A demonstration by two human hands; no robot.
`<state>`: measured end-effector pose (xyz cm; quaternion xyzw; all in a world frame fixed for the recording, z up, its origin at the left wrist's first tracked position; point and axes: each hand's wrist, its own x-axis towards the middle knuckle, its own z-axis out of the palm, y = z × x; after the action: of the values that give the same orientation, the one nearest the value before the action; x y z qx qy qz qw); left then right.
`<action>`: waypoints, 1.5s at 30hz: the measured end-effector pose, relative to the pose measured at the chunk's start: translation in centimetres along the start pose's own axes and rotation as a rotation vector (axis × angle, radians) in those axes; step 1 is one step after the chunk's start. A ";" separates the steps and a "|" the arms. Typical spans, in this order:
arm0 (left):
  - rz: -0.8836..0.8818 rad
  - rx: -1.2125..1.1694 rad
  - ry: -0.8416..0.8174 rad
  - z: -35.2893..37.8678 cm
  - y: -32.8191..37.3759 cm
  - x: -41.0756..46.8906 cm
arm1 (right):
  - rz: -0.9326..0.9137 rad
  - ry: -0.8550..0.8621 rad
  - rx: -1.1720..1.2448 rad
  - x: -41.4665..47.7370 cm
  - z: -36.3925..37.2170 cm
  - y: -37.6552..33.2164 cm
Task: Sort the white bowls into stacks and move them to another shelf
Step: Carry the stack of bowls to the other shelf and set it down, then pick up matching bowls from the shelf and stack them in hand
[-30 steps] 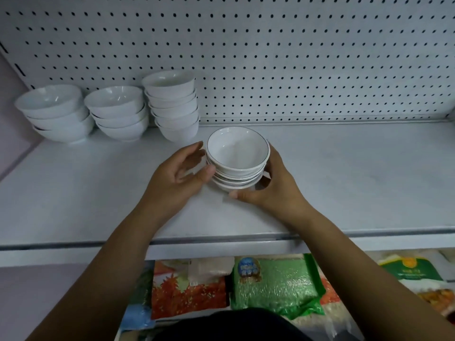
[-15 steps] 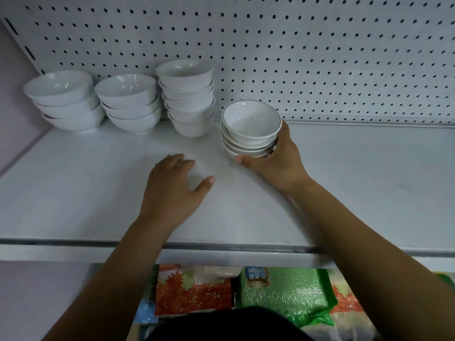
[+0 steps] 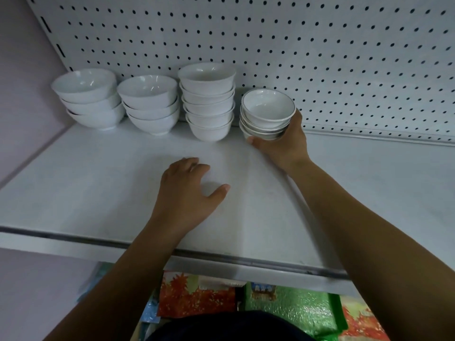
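Small bowl stack (image 3: 267,114): white bowls with a thin dark rim line, nested upright at the back of the shelf (image 3: 98,180), at about 1 o'clock from the middle of the view.
Right hand (image 3: 283,141): wrapped round the lower bowls of that stack from its 4 o'clock side, thumb tip at the front of the base (whether the stack's foot touches the shelf cannot be told).
Left hand (image 3: 189,190): palm down over the bare shelf at 7 o'clock of the small stack, fingers loosely bent, thumb spread, gripping nothing.
Five-bowl stack (image 3: 208,99): just beside the small stack, at its 9 o'clock.
Middle three-bowl stack (image 3: 150,102): further along at 9 o'clock.
Corner three-bowl stack (image 3: 86,97): furthest along at 9 o'clock.
Pegboard (image 3: 320,57): white, directly behind all four stacks.
Green packet (image 3: 290,308): under the shelf, at 6 o'clock, beside a red leaf-printed packet (image 3: 194,296).
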<state>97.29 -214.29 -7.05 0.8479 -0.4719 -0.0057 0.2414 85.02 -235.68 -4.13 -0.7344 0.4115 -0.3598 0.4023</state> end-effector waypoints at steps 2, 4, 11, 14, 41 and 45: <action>-0.008 -0.008 0.002 0.0 0.0 0.0 | -0.001 0.001 0.007 0.0 -0.1 0.1; -0.011 -0.018 0.010 0.0 0.0 0.0 | 0.007 -0.005 0.008 0.0 -0.3 0.0; -0.023 -0.100 -0.006 -0.6 0.4 -0.4 | 0.081 -0.114 -0.082 -1.1 -2.1 0.1; -0.006 -0.241 0.041 -1.0 0.6 -1.2 | 0.079 -0.120 -0.143 -3.3 -3.5 0.3; -0.477 -0.156 0.147 -0.8 10.5 -36.6 | -0.260 -0.799 -0.181 -31.7 -12.8 4.1; -0.628 -0.099 0.134 -1.2 11.2 -43.6 | -0.268 -1.001 -0.159 -35.9 -11.3 4.3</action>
<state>64.39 -183.70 -10.89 0.9378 -0.1695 -0.0471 0.2994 59.50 -208.33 -10.31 -0.8908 0.0972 0.0193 0.4434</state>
